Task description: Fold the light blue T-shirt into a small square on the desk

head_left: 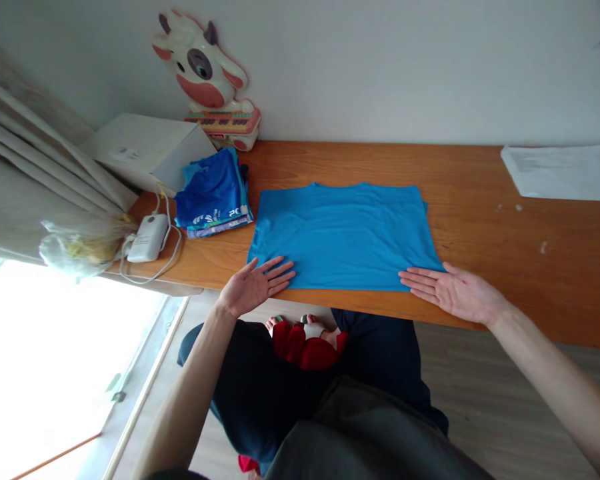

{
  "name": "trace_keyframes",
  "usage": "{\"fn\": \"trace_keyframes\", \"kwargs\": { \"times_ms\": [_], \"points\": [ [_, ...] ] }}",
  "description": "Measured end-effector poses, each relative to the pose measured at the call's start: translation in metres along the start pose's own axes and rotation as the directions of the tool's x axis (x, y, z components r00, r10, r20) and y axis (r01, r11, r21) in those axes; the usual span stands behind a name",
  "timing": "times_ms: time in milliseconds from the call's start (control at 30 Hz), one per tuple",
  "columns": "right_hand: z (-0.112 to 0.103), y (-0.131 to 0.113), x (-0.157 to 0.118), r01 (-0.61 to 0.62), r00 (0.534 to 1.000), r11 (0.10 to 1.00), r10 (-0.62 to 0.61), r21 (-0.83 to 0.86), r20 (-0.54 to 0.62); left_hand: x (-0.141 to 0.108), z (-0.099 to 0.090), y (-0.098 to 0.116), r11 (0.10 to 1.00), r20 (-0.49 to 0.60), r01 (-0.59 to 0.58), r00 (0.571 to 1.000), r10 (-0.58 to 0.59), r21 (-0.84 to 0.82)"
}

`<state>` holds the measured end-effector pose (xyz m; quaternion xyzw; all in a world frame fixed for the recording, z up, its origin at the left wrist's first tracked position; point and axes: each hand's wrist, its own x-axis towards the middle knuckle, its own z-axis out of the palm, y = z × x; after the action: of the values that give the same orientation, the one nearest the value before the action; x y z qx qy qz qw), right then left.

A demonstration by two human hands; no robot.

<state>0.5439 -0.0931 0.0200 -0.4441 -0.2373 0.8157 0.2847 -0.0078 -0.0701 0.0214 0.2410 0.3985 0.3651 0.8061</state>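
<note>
A blue shirt (345,237) lies folded into a wide, flat shape near the front edge of the wooden table. At its near left corner, my left hand (253,287) is palm up with fingers stretched out, the fingertips over the fabric. My right hand (455,290) is likewise palm up and flat, its fingers at the near right corner of the shirt. Neither hand grips the fabric. Left of the shirt sits a stack of folded clothes (214,190), with a darker blue printed piece on top.
A white box (150,150) and a cow-shaped toy keyboard (210,80) stand at the back left. Before them are a white power adapter (149,238) with cables and a clear plastic bag (83,245). Papers (563,172) lie at the far right of the wooden table (495,253).
</note>
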Motion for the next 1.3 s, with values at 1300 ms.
{"fn": "trace_keyframes", "kwargs": {
  "times_ms": [1300],
  "points": [
    [-0.067,0.039,-0.040,0.133,0.636,-0.075,-0.758,-0.988,0.143,-0.065,-0.062,-0.008,-0.031,0.111,-0.129,0.675,0.730,0.991]
  ]
}}
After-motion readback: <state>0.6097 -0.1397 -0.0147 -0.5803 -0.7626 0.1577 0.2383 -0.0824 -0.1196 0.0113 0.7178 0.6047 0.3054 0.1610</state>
